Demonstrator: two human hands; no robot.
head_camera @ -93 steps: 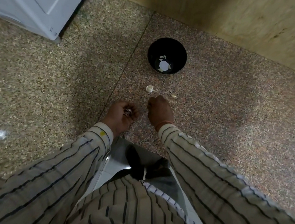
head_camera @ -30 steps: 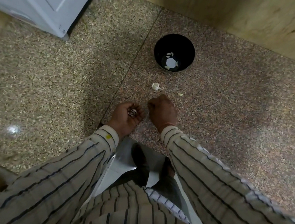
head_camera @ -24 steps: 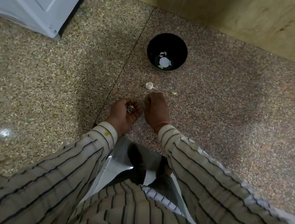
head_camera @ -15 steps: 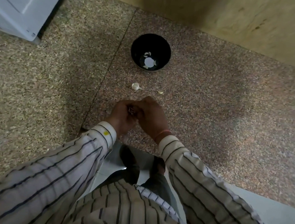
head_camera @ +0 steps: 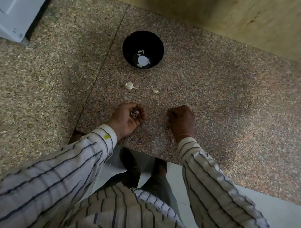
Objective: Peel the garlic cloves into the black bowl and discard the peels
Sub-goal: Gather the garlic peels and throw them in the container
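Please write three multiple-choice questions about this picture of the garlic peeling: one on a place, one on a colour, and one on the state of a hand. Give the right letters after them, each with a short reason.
1. Where does the black bowl stand?
A. on the granite counter, beyond both hands
B. on the white appliance
C. in the person's left hand

2. What colour is the piece of garlic that lies between the bowl and the hands?
A. green
B. whitish
C. red

3. In what state is the left hand?
A. flat on the counter
B. inside the bowl
C. cupped round garlic peels

Answers:
1 A: the bowl sits on the speckled stone, farther from the person than the hands.
2 B: the piece looks pale against the stone.
3 C: the fingers curl round pale, purplish scraps in the palm.
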